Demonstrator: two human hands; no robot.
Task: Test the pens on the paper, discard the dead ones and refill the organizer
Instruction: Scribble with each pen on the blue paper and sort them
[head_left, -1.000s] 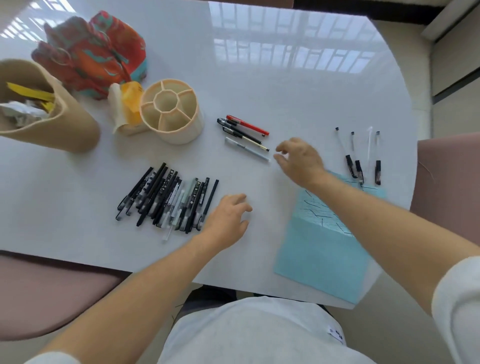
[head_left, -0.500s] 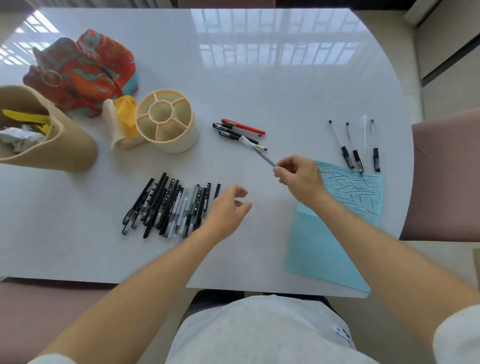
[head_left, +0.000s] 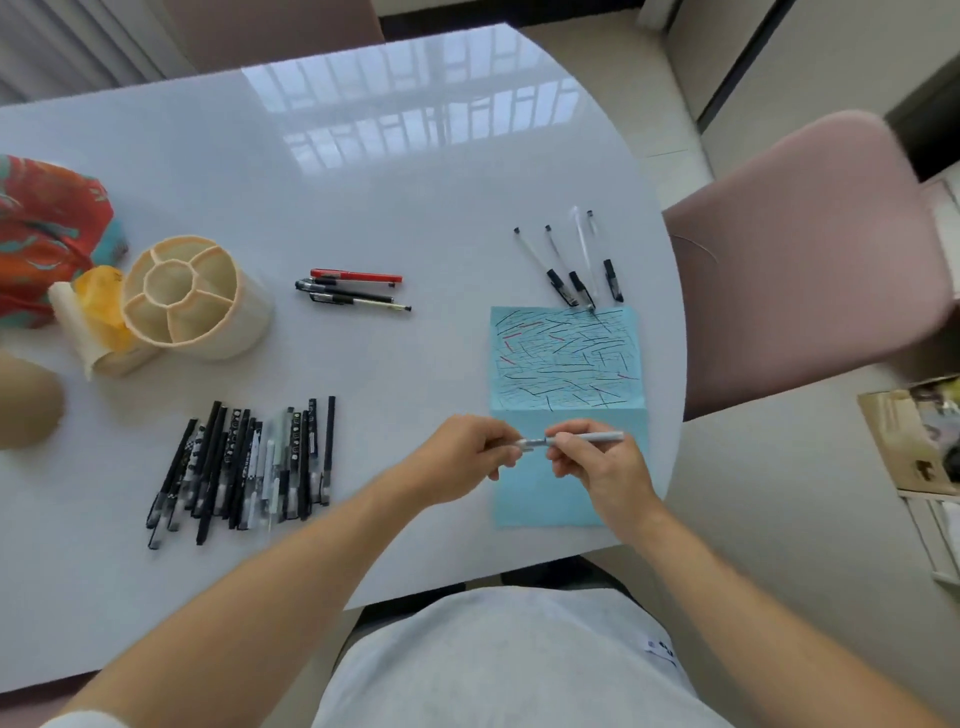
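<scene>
Two hands, left hand (head_left: 462, 457) and right hand (head_left: 602, 467), pinch one pen (head_left: 582, 439).

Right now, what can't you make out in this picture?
Head view only:
- Pen: its middle is hidden by the fingers of the left hand and right hand, so whether the cap is on cannot be told.
- Printing on the black pens: too small and blurred.
- Tan bin and patterned bag: cut off by the left edge.
- Organizer: the compartment floors are in shadow.

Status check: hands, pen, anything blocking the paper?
Left hand pinches one end of the grey pen, right hand grips its barrel. Pen held above the blue paper. Nothing in the way.
</scene>
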